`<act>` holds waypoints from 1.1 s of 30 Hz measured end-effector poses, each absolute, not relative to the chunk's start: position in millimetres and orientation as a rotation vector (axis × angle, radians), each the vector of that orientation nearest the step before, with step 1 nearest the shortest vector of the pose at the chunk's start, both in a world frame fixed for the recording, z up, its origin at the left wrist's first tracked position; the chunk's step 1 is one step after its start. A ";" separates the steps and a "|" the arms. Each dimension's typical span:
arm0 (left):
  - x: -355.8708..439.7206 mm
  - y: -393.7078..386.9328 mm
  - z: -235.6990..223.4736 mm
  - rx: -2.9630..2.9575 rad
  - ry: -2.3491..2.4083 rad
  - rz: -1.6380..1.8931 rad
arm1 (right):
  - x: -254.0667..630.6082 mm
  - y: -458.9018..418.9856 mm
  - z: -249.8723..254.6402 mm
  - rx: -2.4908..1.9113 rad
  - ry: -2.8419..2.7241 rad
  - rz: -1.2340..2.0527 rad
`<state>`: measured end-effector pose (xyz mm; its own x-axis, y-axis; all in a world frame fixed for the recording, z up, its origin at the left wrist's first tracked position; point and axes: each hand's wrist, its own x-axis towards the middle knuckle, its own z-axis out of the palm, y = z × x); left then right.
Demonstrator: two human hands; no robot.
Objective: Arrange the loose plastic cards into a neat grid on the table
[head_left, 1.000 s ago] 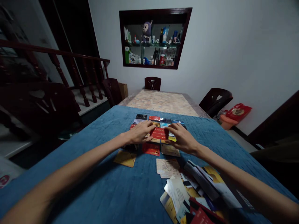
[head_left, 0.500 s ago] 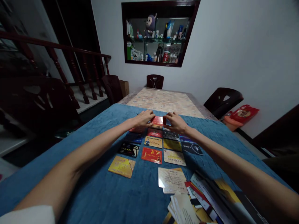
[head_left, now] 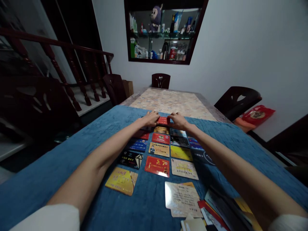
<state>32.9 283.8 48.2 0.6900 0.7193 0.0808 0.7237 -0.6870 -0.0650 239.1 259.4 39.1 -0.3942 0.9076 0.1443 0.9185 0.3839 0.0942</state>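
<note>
Near edge, 5 o'clock: a loose heap of plastic cards (head_left: 216, 211) on the blue-cloth-covered desk (head_left: 60, 166). Centre: rows of flat coloured cards (head_left: 158, 149). Far end, 12 o'clock: the left hand (head_left: 151, 118) and right hand (head_left: 177, 120) each pinch an end of a red rectangular card (head_left: 164, 120), low over the cloth.

My arms are bare from wrist almost to elbow. A white sleeve (head_left: 55, 218) shows at the lower left of the frame and another white sleeve (head_left: 287, 221) at the lower right corner. My left grip (head_left: 151, 118) and right grip (head_left: 177, 120) wear no gloves, rings or watch that I can see.
</note>
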 end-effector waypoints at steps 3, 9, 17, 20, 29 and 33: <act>37.8 289.0 45.3 -2.801 -1.215 -0.056 | 240.5 264.8 35.3 -1.735 -2.553 -0.226; 42.8 291.7 42.5 -2.799 -1.242 -0.033 | 241.1 270.6 29.1 -1.792 -2.548 -0.190; 40.1 292.6 40.8 -2.811 -1.265 -0.009 | 238.4 277.7 26.3 -1.805 -2.591 -0.149; 39.8 294.9 39.3 -2.817 -1.275 0.009 | 237.5 280.3 25.2 -1.807 -2.611 -0.131; 40.4 301.5 39.4 -2.820 -1.351 0.044 | 238.6 281.8 25.7 -1.801 -2.617 -0.122; 40.2 301.3 40.2 -2.838 -1.351 0.048 | 237.8 281.0 26.7 -1.808 -2.607 -0.116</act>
<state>40.2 301.3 40.2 0.6302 0.7759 -0.0287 0.7760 -0.6307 -0.0112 237.8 281.0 26.7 -0.3506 0.9364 0.0145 0.9340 0.3485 0.0789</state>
